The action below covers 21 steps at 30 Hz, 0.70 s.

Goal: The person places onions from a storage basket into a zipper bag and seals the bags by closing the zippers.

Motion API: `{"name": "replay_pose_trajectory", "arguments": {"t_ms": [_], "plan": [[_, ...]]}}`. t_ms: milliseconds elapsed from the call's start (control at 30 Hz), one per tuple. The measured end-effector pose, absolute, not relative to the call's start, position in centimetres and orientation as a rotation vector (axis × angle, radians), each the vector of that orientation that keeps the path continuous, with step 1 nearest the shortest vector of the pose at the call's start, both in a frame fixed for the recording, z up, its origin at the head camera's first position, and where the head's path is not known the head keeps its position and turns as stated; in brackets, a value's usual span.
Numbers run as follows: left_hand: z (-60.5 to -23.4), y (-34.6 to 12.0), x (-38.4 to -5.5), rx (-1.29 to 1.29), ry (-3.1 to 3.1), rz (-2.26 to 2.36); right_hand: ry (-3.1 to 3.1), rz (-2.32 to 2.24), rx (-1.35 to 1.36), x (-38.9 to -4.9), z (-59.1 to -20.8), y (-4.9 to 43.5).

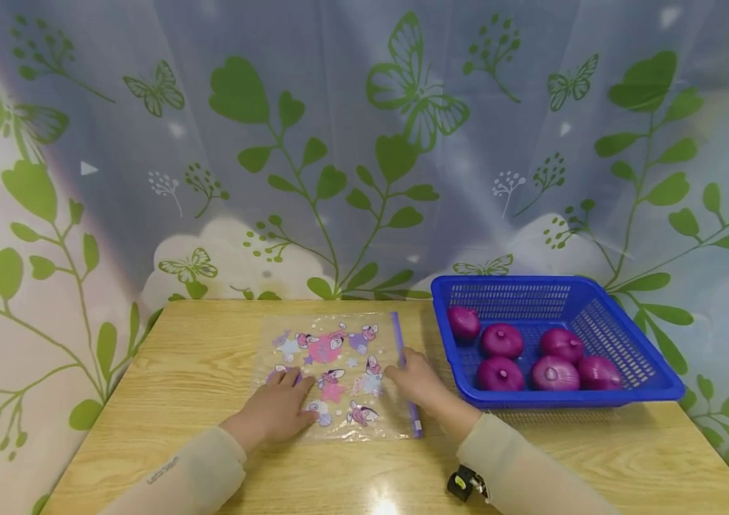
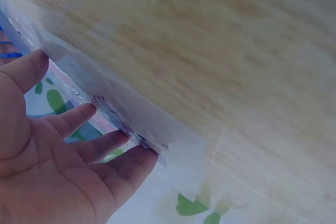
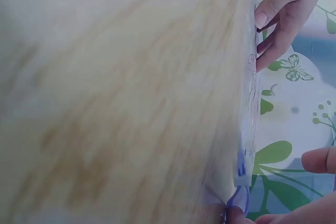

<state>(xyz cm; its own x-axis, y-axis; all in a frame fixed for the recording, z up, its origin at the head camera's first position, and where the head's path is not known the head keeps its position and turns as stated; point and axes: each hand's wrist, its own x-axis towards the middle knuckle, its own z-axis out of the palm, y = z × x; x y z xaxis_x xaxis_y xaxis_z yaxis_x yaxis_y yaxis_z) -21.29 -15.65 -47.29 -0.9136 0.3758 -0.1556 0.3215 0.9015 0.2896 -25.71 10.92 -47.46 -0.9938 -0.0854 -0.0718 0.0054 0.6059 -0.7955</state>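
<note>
A clear zip bag printed with pink cartoon figures and stars lies flat on the table. Its purple zip strip runs down the right side. My left hand rests on the bag's left part, fingers spread, their tips touching the plastic in the left wrist view. At the zip edge is my right hand. In the right wrist view, its fingertip touches the strip, which bows there into a small loop, while the right thumb stands apart from the plastic. Part of that hand falls outside this view.
A blue plastic basket holding several red onions stands right of the bag. A small black device sits by the right sleeve. Behind the wooden table hangs a leaf-and-butterfly printed curtain.
</note>
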Motion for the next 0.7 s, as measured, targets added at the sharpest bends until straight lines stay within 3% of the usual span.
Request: {"name": "replay_pose_trajectory", "arguments": {"t_ms": [700], "plan": [[-47.18, -15.83, -21.00, 0.529, 2.866, 0.368, 2.090, -2.057, 0.333, -25.55, -47.50, 10.34]]}}
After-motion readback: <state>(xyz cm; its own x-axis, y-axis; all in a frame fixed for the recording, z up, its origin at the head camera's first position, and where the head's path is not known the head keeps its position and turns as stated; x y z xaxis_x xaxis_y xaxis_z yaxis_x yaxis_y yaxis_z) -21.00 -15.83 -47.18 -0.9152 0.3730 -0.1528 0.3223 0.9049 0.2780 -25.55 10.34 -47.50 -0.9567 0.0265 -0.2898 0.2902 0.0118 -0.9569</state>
